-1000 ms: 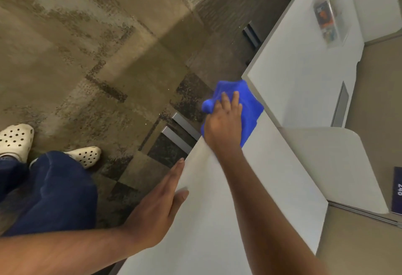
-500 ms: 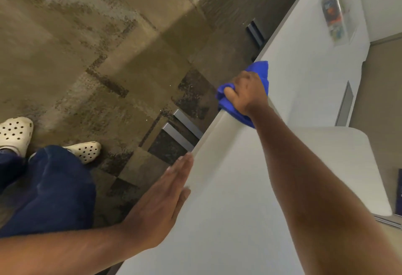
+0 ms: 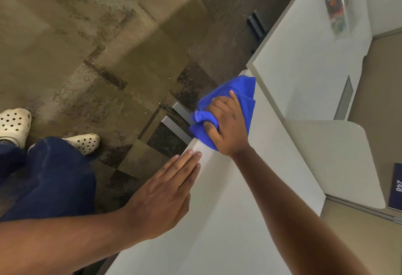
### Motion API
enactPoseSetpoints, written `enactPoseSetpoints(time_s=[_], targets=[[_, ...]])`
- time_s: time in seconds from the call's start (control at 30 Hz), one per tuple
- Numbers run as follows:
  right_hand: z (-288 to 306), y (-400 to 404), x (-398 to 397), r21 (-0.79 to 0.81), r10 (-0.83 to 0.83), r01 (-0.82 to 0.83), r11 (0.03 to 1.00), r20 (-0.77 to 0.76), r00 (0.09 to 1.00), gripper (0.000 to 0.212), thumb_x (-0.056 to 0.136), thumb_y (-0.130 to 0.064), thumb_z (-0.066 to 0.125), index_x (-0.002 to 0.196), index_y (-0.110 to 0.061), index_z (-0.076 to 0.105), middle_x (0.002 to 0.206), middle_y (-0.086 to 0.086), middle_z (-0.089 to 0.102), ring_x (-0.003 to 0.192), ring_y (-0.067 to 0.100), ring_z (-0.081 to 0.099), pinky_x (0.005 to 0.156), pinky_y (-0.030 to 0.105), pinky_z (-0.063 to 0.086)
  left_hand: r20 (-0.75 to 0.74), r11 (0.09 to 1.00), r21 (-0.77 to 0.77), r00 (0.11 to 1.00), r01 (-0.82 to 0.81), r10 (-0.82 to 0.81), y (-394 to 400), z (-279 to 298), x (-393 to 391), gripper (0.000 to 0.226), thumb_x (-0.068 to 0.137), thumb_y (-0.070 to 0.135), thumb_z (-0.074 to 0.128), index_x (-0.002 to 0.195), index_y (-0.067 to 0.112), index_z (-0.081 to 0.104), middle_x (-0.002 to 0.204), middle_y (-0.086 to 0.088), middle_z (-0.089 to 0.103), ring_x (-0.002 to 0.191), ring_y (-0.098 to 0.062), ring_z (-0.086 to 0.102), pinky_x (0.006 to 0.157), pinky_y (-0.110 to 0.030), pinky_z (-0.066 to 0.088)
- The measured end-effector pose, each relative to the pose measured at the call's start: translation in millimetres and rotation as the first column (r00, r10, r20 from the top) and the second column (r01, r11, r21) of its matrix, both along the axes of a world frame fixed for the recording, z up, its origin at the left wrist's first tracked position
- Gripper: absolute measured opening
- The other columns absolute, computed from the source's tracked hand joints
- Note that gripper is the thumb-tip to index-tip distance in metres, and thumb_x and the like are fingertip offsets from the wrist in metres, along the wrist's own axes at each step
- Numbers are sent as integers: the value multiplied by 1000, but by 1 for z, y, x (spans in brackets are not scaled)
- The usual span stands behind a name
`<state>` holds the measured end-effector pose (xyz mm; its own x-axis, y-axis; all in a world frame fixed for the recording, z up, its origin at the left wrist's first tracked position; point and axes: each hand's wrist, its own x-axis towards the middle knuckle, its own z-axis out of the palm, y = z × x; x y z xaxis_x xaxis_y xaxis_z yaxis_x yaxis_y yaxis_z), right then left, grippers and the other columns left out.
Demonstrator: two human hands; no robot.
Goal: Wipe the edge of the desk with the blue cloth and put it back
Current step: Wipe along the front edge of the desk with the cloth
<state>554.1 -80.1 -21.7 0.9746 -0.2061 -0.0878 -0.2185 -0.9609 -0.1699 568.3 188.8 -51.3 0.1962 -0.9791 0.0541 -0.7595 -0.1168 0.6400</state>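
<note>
The blue cloth [image 3: 238, 97] is bunched over the left edge of the white desk [image 3: 250, 198], near its far corner. My right hand [image 3: 226, 124] grips the cloth, with the fingers on top and the thumb wrapped over the rim. My left hand [image 3: 165, 196] lies flat and open on the same edge, a little nearer to me, fingers together and pointing toward the cloth. Part of the cloth is hidden under my right palm.
A second white desk [image 3: 304, 61] adjoins at the far side, with a clear sleeve of coloured cards [image 3: 338, 7] on it. A rounded white panel [image 3: 339, 159] and a dark label reading 248 [image 3: 394, 187] lie right. Below left are carpet, metal desk legs [image 3: 176, 122], my jeans and white clogs.
My right hand slid the cloth out to the far corner of the desk edge, then back toward me along the rim. My left hand stayed flat on the edge.
</note>
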Motion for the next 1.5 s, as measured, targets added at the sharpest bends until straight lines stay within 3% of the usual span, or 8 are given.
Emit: enactPoseSetpoints(time_s=[0.13,0.37,0.53,0.9,1.03,1.27,1.37,1.5], targets=[[1,-55,20,-60,175,-176,983,-19,984,38,97,-46,43,95,-14,63,91,7,67,90,25,55,117,44,31,-14,1000,-8,1000,-17,17,-2,-4,-1,68,106,33,46,165,3,28,178,-15,12,166,-30,6,133,-43,4],[-4,-98,57,-180,-201,211,961,70,977,40,97,-39,43,70,-9,45,74,21,58,77,38,56,82,41,36,-3,1000,28,1000,-7,7,1,-3,0,67,110,42,36,167,8,26,178,-12,14,166,-28,6,134,-44,9],[1,-46,54,-53,-392,406,912,171,904,26,94,-34,44,75,-18,46,78,0,53,79,14,45,100,40,43,-14,999,49,1000,19,-18,2,1,4,65,113,41,37,167,7,23,178,-12,12,165,-30,4,131,-49,20],[-5,-15,22,-58,-23,23,998,13,1000,43,99,-43,44,72,-16,61,71,0,64,71,18,50,90,41,42,32,1000,6,999,-4,4,-2,-5,0,64,112,37,40,165,3,28,177,-16,18,165,-32,15,132,-49,24],[2,-56,41,-126,-77,83,988,52,996,44,94,-40,46,69,-6,58,71,11,62,75,30,51,87,43,40,42,1000,17,999,-17,16,0,-3,1,64,111,41,39,164,6,31,176,-14,20,164,-31,16,131,-48,19],[2,-67,67,-97,-558,565,819,91,825,35,95,-40,46,93,-9,64,101,10,70,97,23,61,88,31,44,-30,997,68,999,25,-23,1,-1,3,65,113,41,37,168,9,23,179,-11,9,166,-28,-1,133,-48,15],[4,-46,69,-82,-646,653,753,98,757,38,97,-32,52,124,-9,66,136,9,66,130,27,58,114,39,40,-85,997,68,996,41,-35,2,2,5,65,114,39,35,168,8,19,180,-11,4,166,-27,-6,133,-48,13],[3,0,58,-107,-739,734,670,0,674,71,103,-29,49,166,-9,21,175,9,20,162,27,17,132,42,12,-77,994,93,996,50,-43,2,7,6,66,114,41,35,168,11,16,179,-10,1,165,-30,-6,133,-48,9]])
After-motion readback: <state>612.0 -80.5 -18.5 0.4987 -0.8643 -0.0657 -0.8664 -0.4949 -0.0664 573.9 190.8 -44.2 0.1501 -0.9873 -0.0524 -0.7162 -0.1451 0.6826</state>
